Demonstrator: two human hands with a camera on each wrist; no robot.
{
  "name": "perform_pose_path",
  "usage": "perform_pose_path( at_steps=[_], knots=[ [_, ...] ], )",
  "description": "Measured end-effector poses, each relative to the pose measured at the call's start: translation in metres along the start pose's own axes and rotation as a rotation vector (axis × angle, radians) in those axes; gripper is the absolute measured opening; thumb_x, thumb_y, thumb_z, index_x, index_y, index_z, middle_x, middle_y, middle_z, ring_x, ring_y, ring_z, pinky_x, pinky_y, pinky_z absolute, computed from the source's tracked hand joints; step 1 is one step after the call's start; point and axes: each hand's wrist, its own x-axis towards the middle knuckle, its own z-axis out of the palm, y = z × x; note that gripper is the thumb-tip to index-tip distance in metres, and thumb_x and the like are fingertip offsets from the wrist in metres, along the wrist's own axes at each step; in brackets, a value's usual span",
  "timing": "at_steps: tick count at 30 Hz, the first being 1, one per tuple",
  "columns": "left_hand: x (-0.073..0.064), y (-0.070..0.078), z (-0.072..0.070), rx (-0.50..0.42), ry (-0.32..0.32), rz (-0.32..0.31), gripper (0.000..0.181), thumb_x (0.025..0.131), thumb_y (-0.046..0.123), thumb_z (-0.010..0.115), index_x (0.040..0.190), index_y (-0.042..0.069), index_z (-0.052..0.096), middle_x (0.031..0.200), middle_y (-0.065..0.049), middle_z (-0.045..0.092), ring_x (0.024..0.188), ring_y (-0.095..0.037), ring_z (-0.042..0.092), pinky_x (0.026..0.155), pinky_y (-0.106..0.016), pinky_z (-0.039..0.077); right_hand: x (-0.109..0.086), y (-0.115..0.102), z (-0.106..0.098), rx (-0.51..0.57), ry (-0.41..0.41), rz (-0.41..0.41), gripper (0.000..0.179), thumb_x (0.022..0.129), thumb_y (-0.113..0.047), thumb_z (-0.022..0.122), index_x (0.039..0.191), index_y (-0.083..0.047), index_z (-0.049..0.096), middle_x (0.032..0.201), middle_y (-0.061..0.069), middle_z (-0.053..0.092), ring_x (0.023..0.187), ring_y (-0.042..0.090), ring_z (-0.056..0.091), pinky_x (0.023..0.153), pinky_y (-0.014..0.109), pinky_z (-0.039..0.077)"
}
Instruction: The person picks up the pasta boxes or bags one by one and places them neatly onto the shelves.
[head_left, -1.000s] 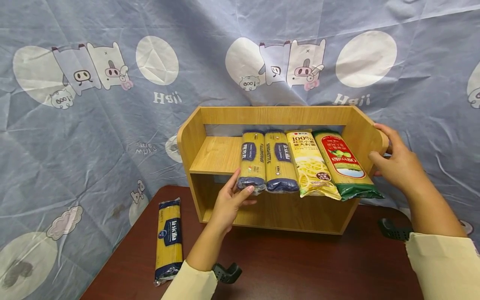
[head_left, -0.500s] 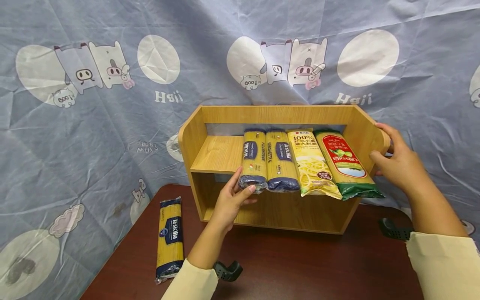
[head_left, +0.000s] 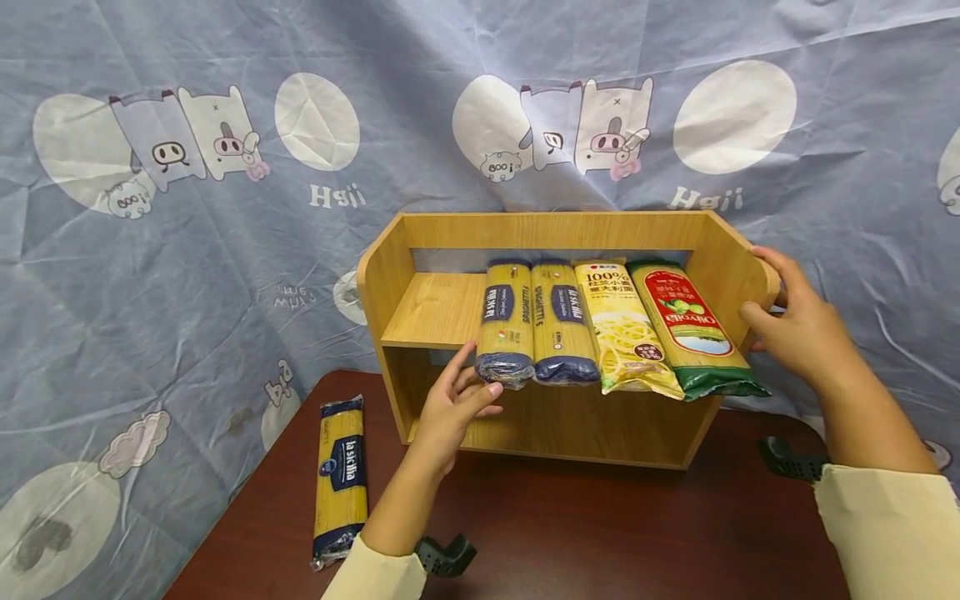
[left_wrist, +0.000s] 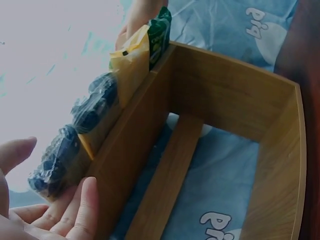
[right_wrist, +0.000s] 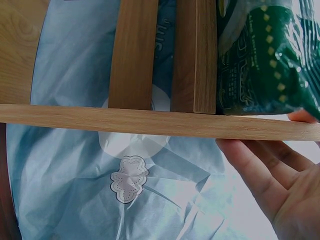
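Note:
A small wooden shelf [head_left: 431, 310] stands on the table with several pasta packs in a row on its upper board. Leftmost is a blue-ended spaghetti pack [head_left: 507, 329], beside a like spaghetti pack [head_left: 564, 329]. A yellow noodle pack [head_left: 624, 329] and a green-ended pasta pack [head_left: 690, 325] follow to the right. My left hand [head_left: 448, 408] is at the leftmost pack's near end, fingers extended by its underside and thumb apart from it in the left wrist view. With my right hand [head_left: 798, 321] I grip the shelf's right side panel [right_wrist: 165, 125], thumb inside, fingers outside.
Another spaghetti pack [head_left: 341, 483] lies on the dark red table [head_left: 600, 533], left of the shelf. Behind hangs a blue-grey cloth [head_left: 405, 125] with printed pigs. The packs' near ends stick out past the shelf's front edge.
My left hand has loosened from the leftmost spaghetti pack and moved slightly down and left. That pack's near end has shifted slightly left. My right hand keeps its grip on the side panel.

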Motion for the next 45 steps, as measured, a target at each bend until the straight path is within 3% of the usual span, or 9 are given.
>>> perform_pose_path(
  at_steps=[9,17,24,29,32,39,45],
  knots=[
    [-0.014,0.002,-0.017,0.061,0.04,-0.015,0.064,0.096,0.018,0.07,0.154,0.023,0.042,0.147,-0.009,0.054,0.129,-0.032,0.058,0.093,-0.037,0.058,0.0,0.0,0.0,0.004,0.003,0.007,0.075,0.099,-0.023,0.05,0.162,-0.037,0.012,0.137,0.047,0.046,0.068,-0.002,0.059,0.05,0.028,0.055],
    [-0.029,-0.002,-0.032,0.104,0.083,-0.045,0.053,0.097,0.02,0.068,0.148,0.018,0.05,0.146,-0.006,0.057,0.13,-0.028,0.06,0.094,-0.036,0.058,0.001,-0.001,0.001,0.011,-0.003,0.0,0.075,0.099,-0.022,0.05,0.162,-0.036,0.011,0.136,0.049,0.045,0.076,0.025,0.069,0.051,0.028,0.055],
    [-0.038,-0.009,-0.045,0.116,0.128,-0.039,0.05,0.098,0.019,0.067,0.145,0.016,0.052,0.145,-0.01,0.058,0.128,-0.023,0.061,0.098,-0.036,0.057,0.0,-0.002,0.001,0.004,0.003,-0.005,0.075,0.099,-0.021,0.05,0.162,-0.036,0.011,0.136,0.049,0.045,0.068,0.01,0.064,0.05,0.029,0.055],
    [-0.043,-0.015,-0.057,0.14,0.158,-0.048,0.051,0.097,0.018,0.067,0.146,0.016,0.052,0.145,-0.009,0.058,0.131,-0.022,0.06,0.102,-0.04,0.054,0.0,-0.002,0.001,-0.008,0.004,0.0,0.075,0.099,-0.022,0.05,0.161,-0.037,0.011,0.136,0.048,0.046,0.067,0.009,0.064,0.05,0.029,0.055],
    [-0.045,-0.017,-0.063,0.161,0.171,-0.059,0.052,0.098,0.016,0.067,0.147,0.017,0.05,0.147,-0.008,0.057,0.133,-0.023,0.058,0.103,-0.034,0.054,0.0,-0.001,0.001,-0.008,0.004,0.004,0.075,0.099,-0.022,0.05,0.162,-0.036,0.011,0.136,0.048,0.046,0.07,0.013,0.066,0.05,0.029,0.055],
    [-0.053,-0.021,-0.076,0.218,0.213,-0.077,0.052,0.098,0.012,0.065,0.147,0.018,0.05,0.147,-0.006,0.057,0.136,-0.023,0.055,0.1,-0.017,0.049,0.001,0.0,0.002,-0.009,0.009,-0.003,0.075,0.099,-0.021,0.05,0.162,-0.034,0.011,0.135,0.049,0.045,0.08,0.038,0.07,0.049,0.029,0.054],
    [-0.059,-0.025,-0.089,0.249,0.233,-0.101,0.053,0.098,0.016,0.066,0.148,0.018,0.048,0.148,-0.005,0.056,0.138,-0.021,0.052,0.1,-0.015,0.048,0.001,0.0,0.002,-0.011,0.005,-0.002,0.075,0.099,-0.021,0.05,0.162,-0.035,0.01,0.134,0.049,0.046,0.077,0.035,0.07,0.049,0.029,0.055]
  ],
)
